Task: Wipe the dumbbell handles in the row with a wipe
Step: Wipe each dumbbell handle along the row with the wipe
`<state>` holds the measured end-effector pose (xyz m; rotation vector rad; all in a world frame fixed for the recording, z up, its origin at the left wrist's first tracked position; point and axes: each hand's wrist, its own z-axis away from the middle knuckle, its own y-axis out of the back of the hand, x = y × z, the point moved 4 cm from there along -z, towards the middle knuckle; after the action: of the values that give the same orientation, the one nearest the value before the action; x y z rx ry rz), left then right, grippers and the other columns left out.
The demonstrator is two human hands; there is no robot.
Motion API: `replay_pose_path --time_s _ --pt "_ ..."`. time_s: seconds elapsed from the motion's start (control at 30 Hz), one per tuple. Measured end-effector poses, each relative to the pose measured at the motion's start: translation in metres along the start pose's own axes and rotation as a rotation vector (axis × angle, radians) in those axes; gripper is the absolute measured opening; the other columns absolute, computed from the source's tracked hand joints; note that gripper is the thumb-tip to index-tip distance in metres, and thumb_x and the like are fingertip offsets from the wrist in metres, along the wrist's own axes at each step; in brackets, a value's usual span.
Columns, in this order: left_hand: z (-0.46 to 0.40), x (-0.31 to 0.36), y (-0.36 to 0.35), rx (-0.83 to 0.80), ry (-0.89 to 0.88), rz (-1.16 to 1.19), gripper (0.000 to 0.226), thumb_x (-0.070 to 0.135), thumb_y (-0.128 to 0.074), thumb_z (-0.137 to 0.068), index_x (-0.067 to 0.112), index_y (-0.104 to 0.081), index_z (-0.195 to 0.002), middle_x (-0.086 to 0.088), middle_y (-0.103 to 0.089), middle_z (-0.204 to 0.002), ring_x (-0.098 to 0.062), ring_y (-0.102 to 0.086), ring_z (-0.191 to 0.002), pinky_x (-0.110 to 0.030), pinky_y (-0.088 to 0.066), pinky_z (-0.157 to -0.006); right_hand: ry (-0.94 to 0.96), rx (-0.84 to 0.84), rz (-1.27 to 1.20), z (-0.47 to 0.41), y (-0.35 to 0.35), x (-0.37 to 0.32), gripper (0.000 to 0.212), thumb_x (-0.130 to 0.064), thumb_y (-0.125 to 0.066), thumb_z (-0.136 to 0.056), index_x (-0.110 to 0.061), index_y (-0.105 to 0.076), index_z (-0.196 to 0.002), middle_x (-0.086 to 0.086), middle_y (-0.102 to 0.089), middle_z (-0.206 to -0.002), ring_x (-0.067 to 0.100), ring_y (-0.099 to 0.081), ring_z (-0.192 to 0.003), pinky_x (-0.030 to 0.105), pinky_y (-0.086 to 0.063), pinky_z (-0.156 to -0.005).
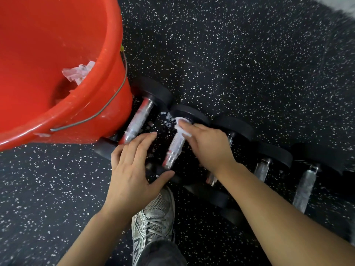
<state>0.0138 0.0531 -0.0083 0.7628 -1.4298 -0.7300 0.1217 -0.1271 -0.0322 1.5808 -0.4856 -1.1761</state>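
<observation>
We were wiping the second dumbbell handle point(175, 148) in the row, the one just right of the red bucket point(57, 73). Our right hand point(207, 144) pressed a small white wipe point(181, 127) on the far end of that handle, close to its black weight point(189, 115). The fingers were closed over the wipe. Our left hand point(132, 169) was open with nothing in it. It hovered near the close end of the same dumbbell, and we could not tell if it touched it.

The first handle point(137, 120) lay right against the bucket. Three more handles point(305, 187) sat in the row, farther from the bucket. They all lay on the dark speckled floor point(249, 54). A crumpled wipe point(78, 72) sat inside the bucket. Our grey shoe point(153, 217) stood on the near side of the row.

We think this handle was only partly done. Next we would need to rub the wipe down its whole length, then move one handle farther from the bucket.
</observation>
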Motion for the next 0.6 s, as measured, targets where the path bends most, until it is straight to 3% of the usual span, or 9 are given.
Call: replay_pose_path --time_s 0.07,0.13,0.2,0.27,0.33,0.37,0.5,0.6 --pt "0.001 -0.002 0.000 0.003 0.005 -0.001 0.090 0.061 -0.070 -0.080 0.021 -0.037 -0.154 0.008 -0.046 -0.154 -0.012 -0.040 -0.144 -0.029 -0.014 -0.120 -0.030 -0.011 0.003 0.001 -0.002 0.000 0.040 -0.030 -0.053 -0.103 -0.032 -0.056 -0.143 -0.004 -0.074 -0.117 0.029 -0.073 -0.080 0.037 -0.057 -0.062" --pt "0.001 -0.002 -0.001 0.000 0.009 0.007 0.092 0.061 -0.072 -0.078 0.021 -0.038 -0.154 0.009 -0.045 -0.154 -0.012 -0.039 -0.145 -0.029 -0.014 -0.120 0.015 -0.060 -0.015 0.007 -0.004 -0.006 0.040 -0.031 -0.054 -0.104 -0.036 -0.054 -0.144 -0.007 -0.071 -0.129 0.024 -0.075 -0.096 0.038 -0.060 -0.072" --pt "0.000 -0.002 -0.002 -0.009 0.011 0.010 0.094 0.063 -0.072 -0.077 0.021 -0.038 -0.154 0.007 -0.047 -0.155 -0.012 -0.040 -0.145 -0.029 -0.013 -0.120 0.074 -0.193 -0.029 0.014 -0.008 -0.014 0.042 -0.035 -0.051 -0.105 -0.044 -0.050 -0.146 -0.011 -0.065 -0.139 0.017 -0.069 -0.115 0.039 -0.059 -0.087" --pt "0.000 -0.002 -0.003 -0.014 0.017 0.013 0.096 0.064 -0.073 -0.075 0.021 -0.038 -0.154 0.006 -0.048 -0.155 -0.013 -0.041 -0.144 -0.028 -0.012 -0.120 0.161 -0.365 -0.001 0.018 -0.012 -0.020 0.046 -0.034 -0.047 -0.104 -0.051 -0.043 -0.147 -0.012 -0.063 -0.140 0.016 -0.065 -0.121 0.039 -0.056 -0.094" --pt "0.000 -0.002 -0.004 -0.017 0.026 0.015 0.098 0.064 -0.075 -0.074 0.022 -0.038 -0.154 0.005 -0.048 -0.155 -0.014 -0.042 -0.144 -0.030 -0.013 -0.120 0.261 -0.425 0.017 0.019 -0.010 -0.027 0.049 -0.033 -0.045 -0.102 -0.052 -0.042 -0.146 -0.009 -0.068 -0.133 0.020 -0.070 -0.113 0.039 -0.057 -0.089" --pt "-0.001 -0.002 -0.004 -0.017 0.030 0.014 0.099 0.064 -0.076 -0.073 0.022 -0.038 -0.154 0.005 -0.048 -0.155 -0.015 -0.042 -0.144 -0.032 -0.014 -0.120 0.286 -0.369 0.008 0.017 -0.006 -0.028 0.046 -0.034 -0.046 -0.102 -0.050 -0.045 -0.145 -0.007 -0.071 -0.129 0.021 -0.073 -0.105 0.039 -0.060 -0.084" --pt "-0.001 -0.003 -0.003 -0.006 0.031 0.016 0.099 0.065 -0.077 -0.073 0.023 -0.037 -0.154 0.006 -0.047 -0.155 -0.014 -0.041 -0.144 -0.034 -0.016 -0.120 0.042 -0.016 0.001 0.001 0.008 -0.005 0.042 -0.026 -0.058 -0.100 -0.032 -0.058 -0.142 -0.001 -0.076 -0.114 0.028 -0.074 -0.080 0.038 -0.059 -0.062" --pt "-0.001 -0.003 -0.002 -0.009 0.027 0.018 0.100 0.066 -0.077 -0.073 0.024 -0.036 -0.154 0.007 -0.046 -0.155 -0.013 -0.041 -0.145 -0.035 -0.017 -0.119 -0.030 -0.040 0.062 0.002 0.002 0.000 0.042 -0.026 -0.057 -0.101 -0.034 -0.056 -0.142 0.000 -0.075 -0.102 0.029 -0.071 -0.074 0.039 -0.056 -0.059"
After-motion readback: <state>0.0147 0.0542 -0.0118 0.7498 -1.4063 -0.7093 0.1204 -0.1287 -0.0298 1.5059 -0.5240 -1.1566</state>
